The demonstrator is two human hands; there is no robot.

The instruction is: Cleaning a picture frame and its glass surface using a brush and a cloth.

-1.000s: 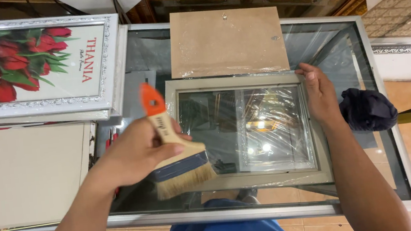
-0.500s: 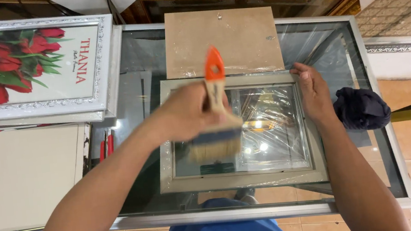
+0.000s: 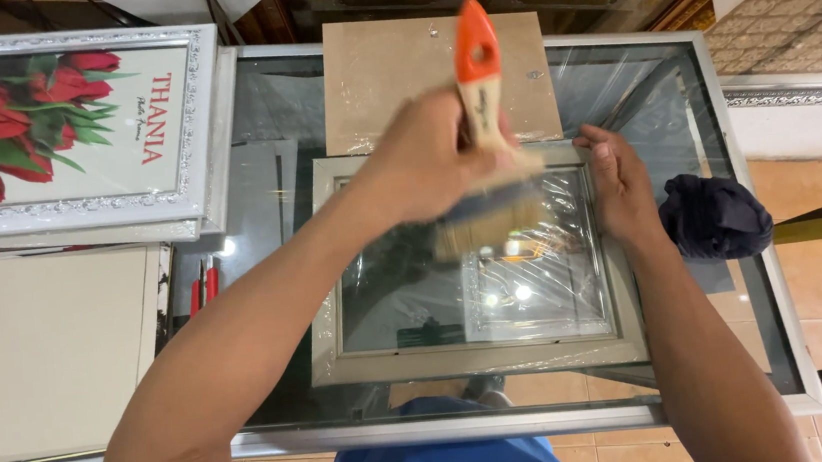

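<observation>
A beige picture frame lies face down on a glass table top, with clear plastic film over its glass pane. My left hand grips a wide paintbrush with an orange-tipped wooden handle. Its blurred bristles hang over the upper middle of the pane. My right hand presses flat on the frame's upper right corner.
A brown backing board lies just beyond the frame. A silver-framed picture of red tulips rests at the far left, above a plain beige board. A dark cloth sits at the table's right edge. Red-handled tools show under the glass.
My left hand has carried the brush from the frame's lower left up and rightward to its upper middle. The right hand has stayed on the frame's corner.
</observation>
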